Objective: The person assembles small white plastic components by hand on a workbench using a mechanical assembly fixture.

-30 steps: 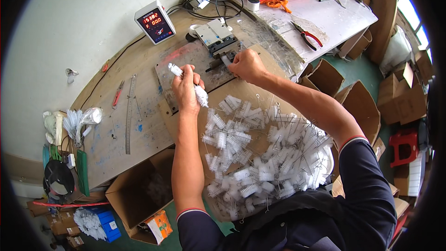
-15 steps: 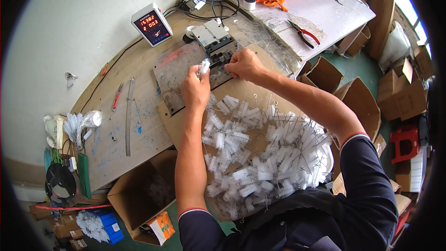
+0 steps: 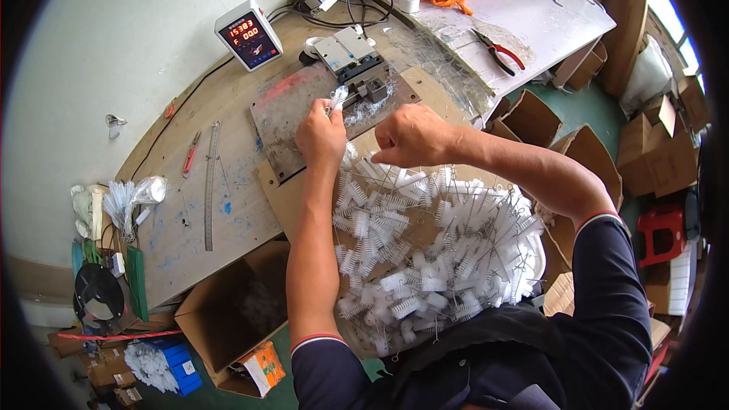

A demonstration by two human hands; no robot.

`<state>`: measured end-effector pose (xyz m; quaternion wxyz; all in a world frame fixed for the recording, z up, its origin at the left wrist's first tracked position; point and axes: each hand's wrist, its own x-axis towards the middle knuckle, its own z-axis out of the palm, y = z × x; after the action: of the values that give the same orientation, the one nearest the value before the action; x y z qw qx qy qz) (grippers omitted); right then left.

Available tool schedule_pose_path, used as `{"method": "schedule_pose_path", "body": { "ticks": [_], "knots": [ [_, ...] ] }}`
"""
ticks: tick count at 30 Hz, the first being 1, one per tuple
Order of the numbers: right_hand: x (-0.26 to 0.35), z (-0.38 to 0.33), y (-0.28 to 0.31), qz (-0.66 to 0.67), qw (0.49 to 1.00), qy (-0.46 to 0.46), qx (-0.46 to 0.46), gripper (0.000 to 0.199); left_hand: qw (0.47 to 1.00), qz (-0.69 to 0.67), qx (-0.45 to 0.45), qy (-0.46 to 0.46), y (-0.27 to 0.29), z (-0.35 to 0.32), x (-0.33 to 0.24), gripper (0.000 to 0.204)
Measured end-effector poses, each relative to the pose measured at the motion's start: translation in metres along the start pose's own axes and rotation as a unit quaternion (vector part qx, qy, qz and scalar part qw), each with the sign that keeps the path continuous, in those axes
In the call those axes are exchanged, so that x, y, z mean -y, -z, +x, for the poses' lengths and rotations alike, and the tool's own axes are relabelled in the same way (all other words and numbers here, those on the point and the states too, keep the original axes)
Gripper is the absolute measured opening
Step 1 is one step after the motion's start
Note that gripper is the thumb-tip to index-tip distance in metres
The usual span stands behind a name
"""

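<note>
My left hand (image 3: 322, 137) is closed around a small white-bristled brush (image 3: 339, 96), whose bristles stick up past the fingertips beside the metal fixture (image 3: 372, 91). That fixture sits on a flat metal base plate (image 3: 292, 118), with a grey block-shaped machine head (image 3: 345, 53) behind it. My right hand (image 3: 416, 137) hovers above the near edge of the plate, fingers curled, thumb side down; whatever it may hold is hidden. Just below it lies a big heap of white brushes with twisted wire stems (image 3: 448, 250), some ending in loops.
A counter box with a red display (image 3: 249, 36) stands behind the machine. Red-handled pliers (image 3: 497, 53) lie on the white board at the right. A steel ruler (image 3: 212, 186) and a red-handled tool (image 3: 191, 153) rest at left. Cardboard boxes (image 3: 228, 319) stand below the table edge.
My right hand has left the fixture and come back toward the heap, uncovering the fixture. My left hand stays near the fixture with its brush. The counter display has changed.
</note>
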<state>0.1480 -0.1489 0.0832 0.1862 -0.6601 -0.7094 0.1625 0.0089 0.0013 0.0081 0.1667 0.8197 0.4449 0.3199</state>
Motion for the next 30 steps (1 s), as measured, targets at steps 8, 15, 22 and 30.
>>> {"method": "schedule_pose_path", "body": {
  "ticks": [8,15,22,30],
  "knots": [
    [0.009,0.002,-0.024,-0.056,0.996,0.011,0.065,0.029,0.972,-0.217,-0.083,-0.041,-0.002,0.003,0.017,0.017],
    [0.003,-0.005,-0.022,0.015,0.998,-0.041,0.047,0.021,0.827,-0.549,0.007,0.121,0.013,0.003,0.015,0.019],
    [0.005,-0.002,-0.005,0.104,0.988,-0.116,0.005,0.022,0.735,-0.658,0.047,0.154,0.018,0.006,0.027,0.013],
    [0.007,0.001,-0.026,-0.075,0.994,-0.032,0.076,0.024,0.657,-0.737,0.058,0.149,0.016,0.007,0.046,0.014]
  ]
}}
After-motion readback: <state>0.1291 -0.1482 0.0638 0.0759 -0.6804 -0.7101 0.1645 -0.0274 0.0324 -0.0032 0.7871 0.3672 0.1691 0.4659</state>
